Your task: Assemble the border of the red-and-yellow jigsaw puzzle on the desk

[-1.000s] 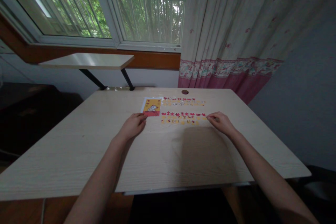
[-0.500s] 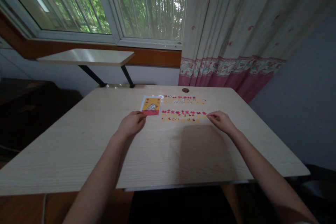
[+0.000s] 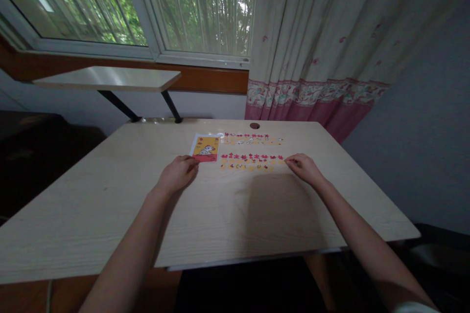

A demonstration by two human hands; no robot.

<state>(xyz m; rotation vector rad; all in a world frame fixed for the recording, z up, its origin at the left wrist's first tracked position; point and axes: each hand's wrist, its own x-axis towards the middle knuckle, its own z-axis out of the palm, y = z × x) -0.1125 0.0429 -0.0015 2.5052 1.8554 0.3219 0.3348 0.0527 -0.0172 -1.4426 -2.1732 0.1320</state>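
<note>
Flat on the desk lies a picture card (image 3: 206,146) with a white spotted animal on yellow above a red band. My left hand (image 3: 178,172) is closed at its lower left corner, thumb and fingers together on the edge. To the card's right, small jigsaw puzzle pieces (image 3: 251,157) lie in rows, red ones above yellow ones, in a nearer group and a farther group (image 3: 253,140). My right hand (image 3: 303,167) pinches at the right end of a yellow row in the nearer group. The piece at its fingertips is mostly hidden.
The pale wooden desk (image 3: 205,215) has a round cable hole (image 3: 254,126) near its back edge. A raised shelf (image 3: 110,78) on black legs stands at the back left. Behind are a barred window (image 3: 201,10) and a floral curtain (image 3: 316,49).
The whole view has shifted slightly, so the desk and both hands appear a little farther left. Against the card and the puzzle rows, both hands stay in nearly the same place.
</note>
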